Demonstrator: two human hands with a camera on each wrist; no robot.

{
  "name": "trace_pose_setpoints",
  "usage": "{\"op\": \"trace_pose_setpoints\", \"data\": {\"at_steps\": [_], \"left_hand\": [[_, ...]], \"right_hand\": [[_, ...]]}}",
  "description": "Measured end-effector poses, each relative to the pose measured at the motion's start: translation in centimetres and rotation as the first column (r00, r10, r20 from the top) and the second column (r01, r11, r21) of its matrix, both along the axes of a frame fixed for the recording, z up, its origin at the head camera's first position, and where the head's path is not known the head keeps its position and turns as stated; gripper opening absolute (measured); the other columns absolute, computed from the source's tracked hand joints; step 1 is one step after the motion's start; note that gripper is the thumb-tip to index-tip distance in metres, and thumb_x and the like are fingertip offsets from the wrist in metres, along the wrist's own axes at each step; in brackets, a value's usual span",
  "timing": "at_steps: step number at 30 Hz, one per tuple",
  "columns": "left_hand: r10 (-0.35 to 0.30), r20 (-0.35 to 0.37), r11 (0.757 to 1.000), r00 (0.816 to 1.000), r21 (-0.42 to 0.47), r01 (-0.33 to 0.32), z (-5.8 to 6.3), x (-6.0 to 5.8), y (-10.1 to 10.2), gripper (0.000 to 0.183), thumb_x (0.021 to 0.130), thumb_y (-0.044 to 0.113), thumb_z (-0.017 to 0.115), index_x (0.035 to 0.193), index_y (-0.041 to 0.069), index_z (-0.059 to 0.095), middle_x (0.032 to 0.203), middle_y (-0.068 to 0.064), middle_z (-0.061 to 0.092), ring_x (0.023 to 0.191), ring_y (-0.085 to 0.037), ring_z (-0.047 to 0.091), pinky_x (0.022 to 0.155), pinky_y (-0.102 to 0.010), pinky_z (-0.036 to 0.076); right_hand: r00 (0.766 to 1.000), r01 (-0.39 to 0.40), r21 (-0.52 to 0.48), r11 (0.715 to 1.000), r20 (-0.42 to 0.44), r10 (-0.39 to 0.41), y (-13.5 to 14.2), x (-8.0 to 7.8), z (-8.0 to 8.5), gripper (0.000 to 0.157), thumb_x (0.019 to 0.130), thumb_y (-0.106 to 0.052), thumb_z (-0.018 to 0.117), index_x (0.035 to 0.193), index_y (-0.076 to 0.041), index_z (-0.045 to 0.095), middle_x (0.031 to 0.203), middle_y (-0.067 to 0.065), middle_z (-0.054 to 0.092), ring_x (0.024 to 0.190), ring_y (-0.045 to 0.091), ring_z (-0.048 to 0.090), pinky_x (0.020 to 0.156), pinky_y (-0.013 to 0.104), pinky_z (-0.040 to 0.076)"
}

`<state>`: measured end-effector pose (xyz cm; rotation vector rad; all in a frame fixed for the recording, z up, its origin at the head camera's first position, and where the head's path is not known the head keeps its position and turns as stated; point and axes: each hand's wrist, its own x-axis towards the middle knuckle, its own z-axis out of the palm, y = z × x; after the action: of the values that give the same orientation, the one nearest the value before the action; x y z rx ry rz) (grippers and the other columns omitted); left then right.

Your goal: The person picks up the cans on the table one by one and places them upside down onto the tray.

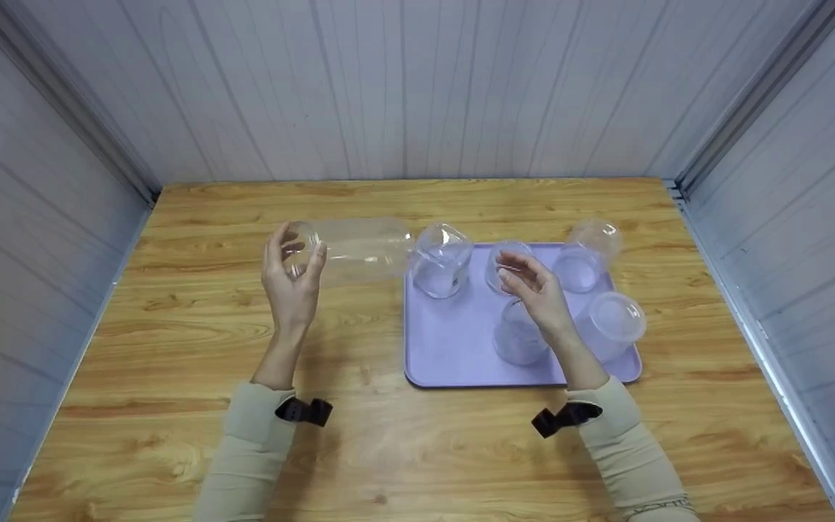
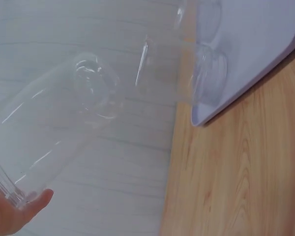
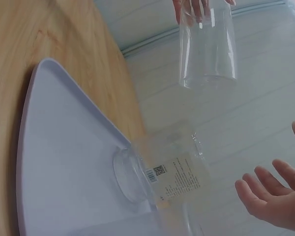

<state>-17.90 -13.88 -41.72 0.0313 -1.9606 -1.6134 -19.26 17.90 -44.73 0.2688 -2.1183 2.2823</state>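
Note:
My left hand (image 1: 292, 279) grips a tall clear plastic jar (image 1: 363, 250) by its ridged mouth end. The jar lies sideways in the air, its base towards the tray; in the left wrist view the thumb (image 2: 38, 204) presses the rim. My right hand (image 1: 539, 293) hangs above the lilac tray (image 1: 446, 355), fingers loosely bent with nothing in them. Near the tray's back left corner is a clear jar (image 1: 443, 268), its printed label (image 3: 179, 178) visible in the right wrist view. Another clear jar (image 1: 521, 341) stands just below the right hand.
More clear containers are on the tray: one at the back (image 1: 506, 254), partly behind the right hand, one at the back right (image 1: 591, 254), and one at the front right (image 1: 613, 322). The wooden table (image 1: 359, 449) is bounded by pale panel walls (image 1: 403, 87).

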Motion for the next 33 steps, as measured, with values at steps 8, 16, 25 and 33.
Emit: {"op": "trace_pose_setpoints", "data": {"at_steps": [8, 16, 25, 33], "left_hand": [[-0.052, -0.043, 0.998, 0.998, 0.021, 0.053, 1.7, 1.8, 2.2, 0.051, 0.08, 0.009, 0.056, 0.124, -0.012, 0.04, 0.112, -0.024, 0.046, 0.099, -0.032, 0.047, 0.072, -0.035, 0.048], [-0.172, -0.038, 0.982, 0.984, 0.068, 0.174, 0.9, 2.2, 3.7, 0.054, 0.081, 0.014, 0.051, 0.126, -0.013, 0.037, 0.115, -0.025, 0.043, 0.101, -0.032, 0.045, 0.074, -0.036, 0.048], [-0.234, -0.089, 0.96, 0.968, 0.134, 0.244, -2.7, 1.1, 5.0, 0.055, 0.083, 0.021, 0.054, 0.128, -0.006, 0.039, 0.115, -0.018, 0.045, 0.099, -0.027, 0.049, 0.072, -0.034, 0.051], [-0.275, -0.097, 0.944, 0.957, 0.163, 0.288, -0.6, 2.5, 6.9, 0.051, 0.083, 0.01, 0.047, 0.124, -0.016, 0.035, 0.112, -0.026, 0.043, 0.096, -0.034, 0.048, 0.073, -0.041, 0.051]], "right_hand": [[0.997, -0.05, -0.084, 0.995, 0.06, 0.055, -0.5, 0.3, 0.2, 0.038, 0.091, -0.003, 0.05, 0.125, 0.012, 0.041, 0.123, 0.026, 0.045, 0.112, 0.037, 0.045, 0.088, 0.045, 0.043], [0.987, -0.099, -0.195, 0.976, 0.104, 0.121, -0.8, 0.4, 0.4, 0.043, 0.091, -0.008, 0.049, 0.129, 0.009, 0.036, 0.129, 0.027, 0.039, 0.111, 0.031, 0.047, 0.091, 0.046, 0.04], [0.977, -0.125, -0.328, 0.936, 0.122, 0.174, -1.2, 0.8, 0.3, 0.055, 0.089, -0.016, 0.057, 0.132, 0.008, 0.033, 0.129, 0.022, 0.04, 0.113, 0.036, 0.045, 0.089, 0.044, 0.042], [0.95, -0.204, -0.376, 0.904, 0.146, 0.275, -1.4, 0.9, 0.2, 0.097, 0.07, -0.041, 0.073, 0.139, 0.004, 0.021, 0.138, 0.027, 0.02, 0.104, 0.037, 0.047, 0.079, 0.04, 0.048]]}}
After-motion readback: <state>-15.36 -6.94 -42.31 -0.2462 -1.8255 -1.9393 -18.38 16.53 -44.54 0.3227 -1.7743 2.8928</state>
